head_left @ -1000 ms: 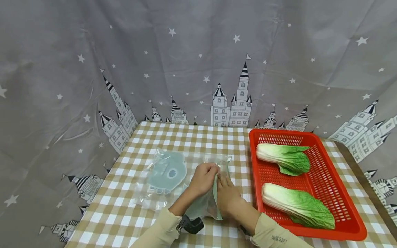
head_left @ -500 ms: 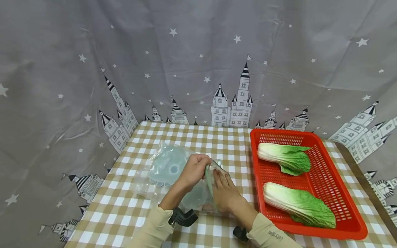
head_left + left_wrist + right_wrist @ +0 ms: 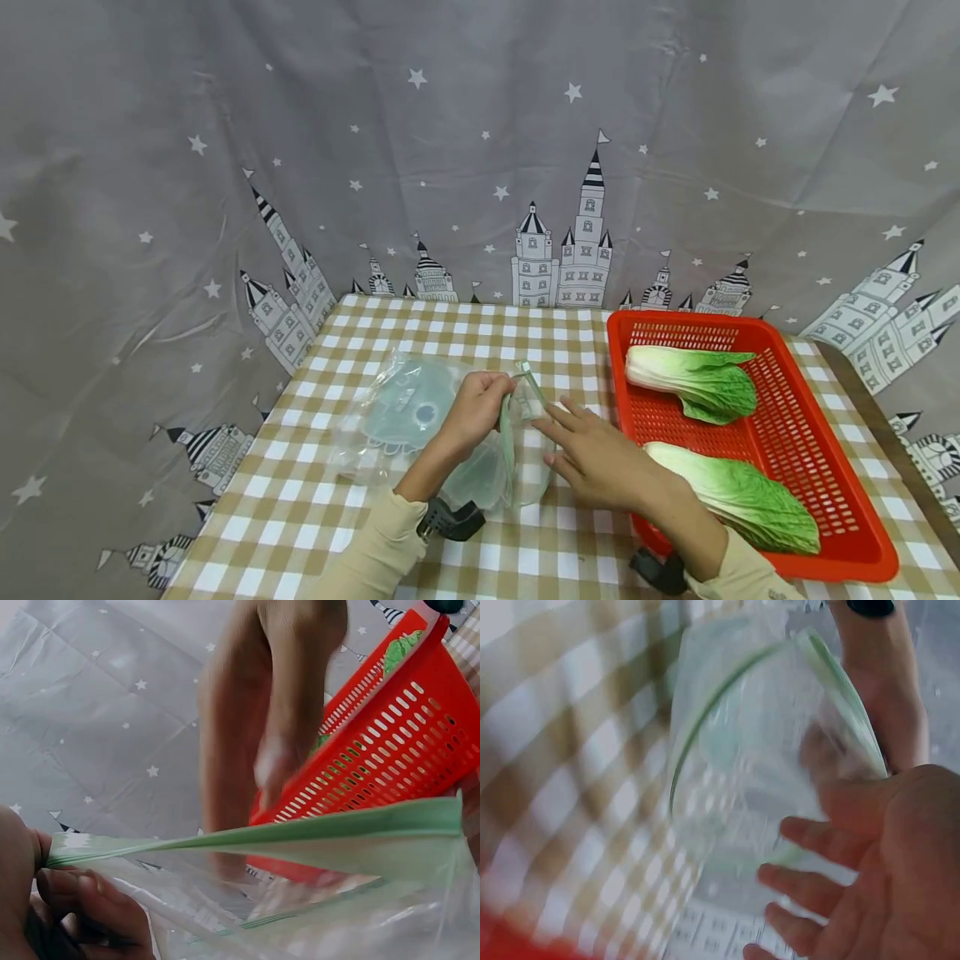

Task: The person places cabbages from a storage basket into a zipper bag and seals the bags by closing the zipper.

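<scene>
"Where is the bag [image 3: 480,477] in the head view?"

"It's on the checked cloth [image 3: 262,508], left of the red basket [image 3: 831,442]. Its mouth points right, at the basket. The green strip [image 3: 508,450] on its edge runs from the far side to the near side."

"Which way is the bag long?"

"I can't tell. Its body goes left, and it mixes with a see-through blue-green creature shape [image 3: 416,404] there."

"And the hands?"

"The left hand [image 3: 474,410] pinches the far part of the strip. The right hand [image 3: 600,457] has its fingers spread, just by the mouth. It holds nothing. The far cabbage [image 3: 690,383] and the near cabbage [image 3: 742,497] lie in the basket, white ends to the left."

"What about the left wrist view?"

"The strip goes straight across, from the left thumb and fingers to a corner. There's a gap between the two edges. The right hand is blurry, past the strip."

"And the right wrist view?"

"The mouth is a big round loop facing us. The right fingers are apart, close to the rim. I can't tell if they touch it."
</scene>
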`<state>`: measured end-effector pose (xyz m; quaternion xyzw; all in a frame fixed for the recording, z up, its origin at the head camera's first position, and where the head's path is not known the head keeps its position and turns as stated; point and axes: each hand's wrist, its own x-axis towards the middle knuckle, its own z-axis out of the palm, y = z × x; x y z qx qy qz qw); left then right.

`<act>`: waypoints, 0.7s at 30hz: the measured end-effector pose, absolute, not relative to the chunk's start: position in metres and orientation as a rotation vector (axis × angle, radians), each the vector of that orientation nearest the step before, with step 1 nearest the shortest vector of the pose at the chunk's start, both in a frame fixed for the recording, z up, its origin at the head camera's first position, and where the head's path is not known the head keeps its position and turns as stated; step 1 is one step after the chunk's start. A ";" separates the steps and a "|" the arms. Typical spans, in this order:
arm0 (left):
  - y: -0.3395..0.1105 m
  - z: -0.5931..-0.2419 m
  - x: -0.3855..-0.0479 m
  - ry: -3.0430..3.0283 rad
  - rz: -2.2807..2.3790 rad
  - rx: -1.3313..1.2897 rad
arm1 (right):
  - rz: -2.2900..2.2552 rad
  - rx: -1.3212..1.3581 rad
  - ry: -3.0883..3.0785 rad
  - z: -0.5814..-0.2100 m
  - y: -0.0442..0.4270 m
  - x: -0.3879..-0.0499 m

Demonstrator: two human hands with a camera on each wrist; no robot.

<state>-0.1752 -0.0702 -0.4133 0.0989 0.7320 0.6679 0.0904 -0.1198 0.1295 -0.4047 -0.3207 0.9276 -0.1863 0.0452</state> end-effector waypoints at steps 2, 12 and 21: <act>-0.070 -0.420 -0.178 2.179 1.991 0.295 | -0.595 -0.955 2.868 -0.401 0.146 -0.117; -0.068 -0.424 -0.179 2.163 1.981 0.314 | -0.546 -0.758 3.012 -0.412 0.211 -0.098; -0.065 -0.426 -0.179 2.149 1.961 0.272 | -0.462 -0.608 3.030 -0.419 0.256 -0.087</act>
